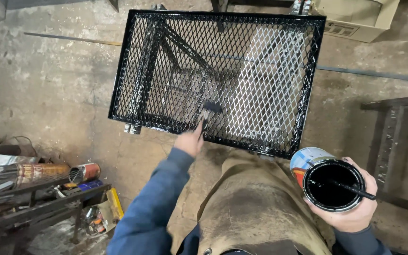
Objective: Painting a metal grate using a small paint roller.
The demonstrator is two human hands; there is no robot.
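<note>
A black metal frame with an expanded mesh top [279, 71] stands in front of me; its left part is glossy black, its right part looks paler. My left hand [190, 140] grips a paintbrush [209, 111] whose bristles rest on the mesh near the middle front. My right hand [355, 212] holds an open paint can [329, 182] full of black paint, with a dark stick lying across its rim. I wear a blue sleeve and a stained tan apron [256, 208].
A low metal rack [38, 198] at the left carries spray cans and scrap. A cardboard box [355, 19] sits at the top right. Another metal frame [397, 141] stands at the right. The floor is stained concrete with a long rod [374, 73] lying on it.
</note>
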